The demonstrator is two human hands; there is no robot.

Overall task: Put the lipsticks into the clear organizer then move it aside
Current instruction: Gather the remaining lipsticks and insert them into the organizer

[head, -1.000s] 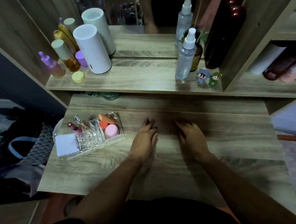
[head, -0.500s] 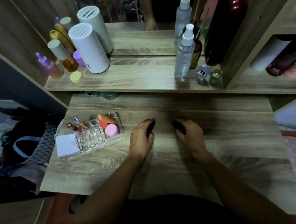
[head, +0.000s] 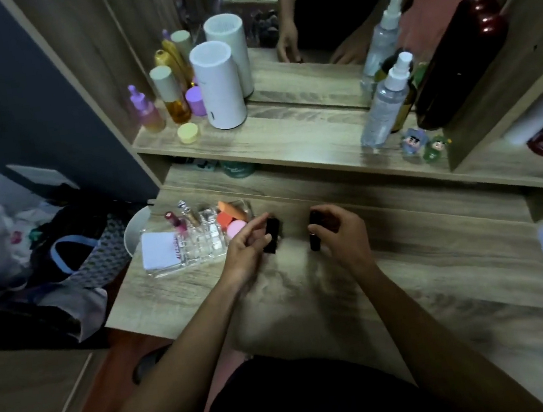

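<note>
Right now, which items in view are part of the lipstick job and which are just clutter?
In the job:
- black lipstick in the left hand
- black lipstick in the right hand
- clear organizer at the desk's left edge

Lying about:
- white cylinder, spray bottle and two small figurines on the shelf
- makeup sponges in the organizer

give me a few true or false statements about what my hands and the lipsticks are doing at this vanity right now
1. Each hand holds a black lipstick. True: left hand holds one black lipstick, right hand the other.
2. The clear organizer sits left of both hands. True.
3. The organizer is empty. False: it holds sponges and slim tubes.
4. The white cylinder stands beside the organizer. False: it stands on the upper shelf.
</note>
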